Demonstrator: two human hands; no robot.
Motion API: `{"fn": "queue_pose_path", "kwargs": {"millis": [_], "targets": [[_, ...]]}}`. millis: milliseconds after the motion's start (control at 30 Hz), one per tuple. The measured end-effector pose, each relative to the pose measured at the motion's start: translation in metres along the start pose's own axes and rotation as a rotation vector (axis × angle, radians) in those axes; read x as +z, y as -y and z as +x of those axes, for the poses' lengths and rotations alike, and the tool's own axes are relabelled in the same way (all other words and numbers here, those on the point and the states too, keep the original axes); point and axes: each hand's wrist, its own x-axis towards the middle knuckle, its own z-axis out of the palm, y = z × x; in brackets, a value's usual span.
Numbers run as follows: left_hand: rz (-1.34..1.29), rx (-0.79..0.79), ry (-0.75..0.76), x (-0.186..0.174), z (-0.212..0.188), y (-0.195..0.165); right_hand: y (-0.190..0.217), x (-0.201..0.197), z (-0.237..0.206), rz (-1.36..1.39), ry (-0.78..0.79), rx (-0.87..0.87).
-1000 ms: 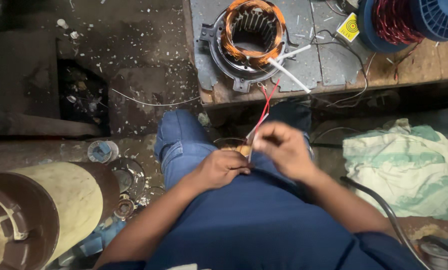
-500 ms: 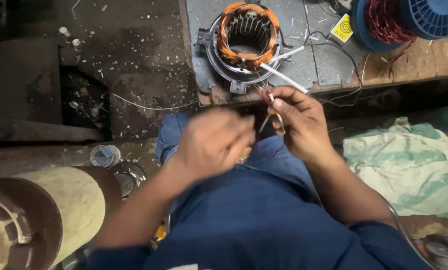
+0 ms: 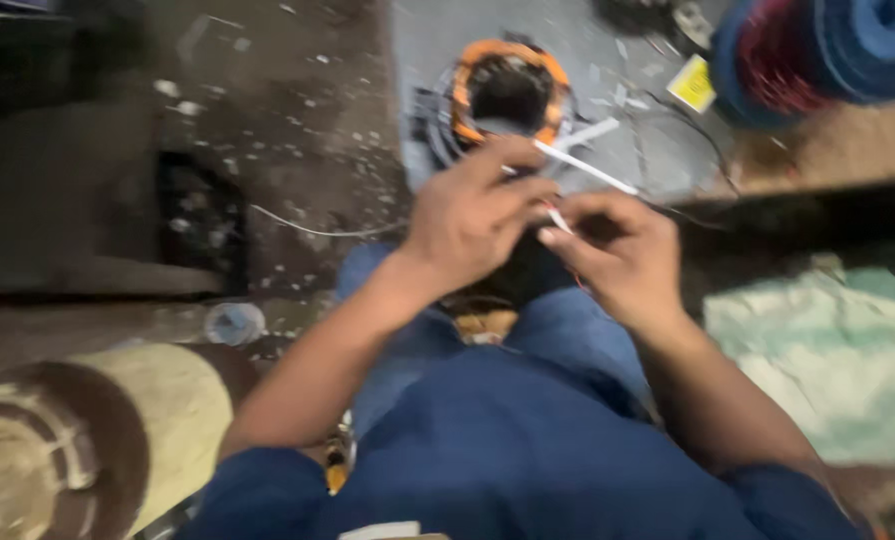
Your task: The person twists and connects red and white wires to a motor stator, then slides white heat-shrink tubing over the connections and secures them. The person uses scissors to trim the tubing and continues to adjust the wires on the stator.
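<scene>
White sleeve: I am pinching a thin white insulating sleeve (image 3: 585, 166) between both hands, just in front of the stator; the frame is blurred, so I cannot tell how far it is onto the wire.
Left hand: my left hand (image 3: 472, 225) is curling its fingers closed around the near end of the sleeve, thumb and forefinger pressed together on it.
Right hand: my right hand (image 3: 622, 250) is closing its fingertips on a short red lead wire (image 3: 559, 217), touching the left hand's fingers.
Stator: the orange-wound stator (image 3: 507, 95) is sitting on the grey bench top (image 3: 427, 40), just beyond my knuckles, with a second white sleeve (image 3: 589, 132) lying against it.
Step in hand: I am, as I judge it, feeding sleeve over lead; the coming move is calling for a steady pinch and a straight push along the wire.
Edges: the bench edge is running just behind my hands, and my knees in blue trousers (image 3: 567, 330) are sitting right under them.
Open room: the dark floor (image 3: 267, 130) to my left is giving some space; the blue wire spool (image 3: 827, 50) and pale green cloth (image 3: 827, 350) are crowding the right, and a cream motor housing (image 3: 117, 440) is standing near my left elbow.
</scene>
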Motion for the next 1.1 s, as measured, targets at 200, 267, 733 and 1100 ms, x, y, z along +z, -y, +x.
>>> {"fn": "queue_pose_path", "kwargs": {"millis": [200, 267, 733, 1100], "targets": [[-0.113, 0.0, 0.032, 0.004, 0.002, 0.007, 0.007, -0.003, 0.002, -0.235, -0.088, -0.158], [-0.153, 0.002, -0.026, 0.008, 0.002, 0.01, 0.007, -0.007, 0.0, -0.337, -0.102, -0.278], [-0.041, 0.13, -0.036, 0.006, 0.002, 0.009, 0.006, -0.005, -0.002, -0.437, -0.165, -0.322], [-0.02, 0.143, -0.02, 0.008, -0.002, 0.013, 0.004, -0.006, -0.002, -0.445, -0.147, -0.382]]}}
